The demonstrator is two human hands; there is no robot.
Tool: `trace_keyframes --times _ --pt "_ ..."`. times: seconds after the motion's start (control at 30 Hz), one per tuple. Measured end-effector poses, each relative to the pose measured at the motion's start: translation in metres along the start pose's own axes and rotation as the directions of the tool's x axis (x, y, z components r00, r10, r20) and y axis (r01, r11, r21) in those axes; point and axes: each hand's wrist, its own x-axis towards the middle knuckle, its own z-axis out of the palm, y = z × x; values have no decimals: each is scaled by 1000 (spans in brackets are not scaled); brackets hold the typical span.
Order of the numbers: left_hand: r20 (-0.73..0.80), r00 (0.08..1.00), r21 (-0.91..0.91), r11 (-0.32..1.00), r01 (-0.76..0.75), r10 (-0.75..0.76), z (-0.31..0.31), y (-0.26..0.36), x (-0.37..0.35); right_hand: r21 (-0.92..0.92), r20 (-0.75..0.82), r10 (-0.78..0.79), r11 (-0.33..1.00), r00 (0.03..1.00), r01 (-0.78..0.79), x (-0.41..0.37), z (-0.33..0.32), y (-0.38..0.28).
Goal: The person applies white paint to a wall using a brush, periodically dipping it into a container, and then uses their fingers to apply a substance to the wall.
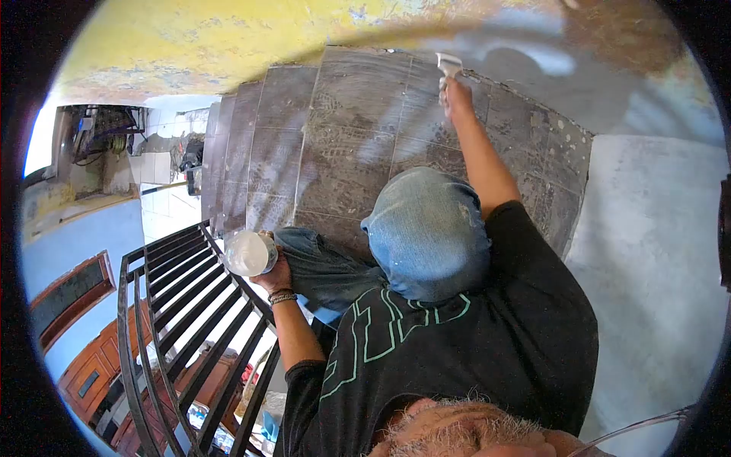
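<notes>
My right hand [457,100] is stretched far forward, its fingers wrapped round the handle of a wide, pale paintbrush [449,64]. The brush head is close to the foot of the wall, where a grey-white coat [525,57] meets peeling yellow paint [228,38]. At the left, beside my bent knee, my left hand [276,276] grips a round, see-through plastic container [250,254] with whitish contents. The container is right by the top of a black metal railing [205,278].
Dark, dusty stair tiles [350,129] lie under and ahead of me, with steps going down at the left. A pale grey-white wall [647,251] stands at the right. Past the railing, a lower room shows a wooden door [99,365] and a blue wall [72,259].
</notes>
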Motion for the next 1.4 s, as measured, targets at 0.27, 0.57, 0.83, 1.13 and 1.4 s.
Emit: trace_keyframes --times 0.27,0.57,0.83,1.13,1.4 --pt "14 1000 4 1000 -19 19 5 -1 -2 94 157 -275 960 949 263 -79 16 -31" --pt "100 995 -46 999 -3 7 3 1 -1 21 78 116 993 990 -118 -3 -7 14" --pt "132 991 9 1000 -20 19 0 1 1 50 252 -47 998 967 35 -30 -8 -29" --pt "168 986 -52 999 18 -9 6 3 -1 -708 94 -244 665 965 237 -35 -53 22" --pt "116 993 -75 996 43 -34 0 3 1 -883 189 -482 297 855 363 8 -37 -15"
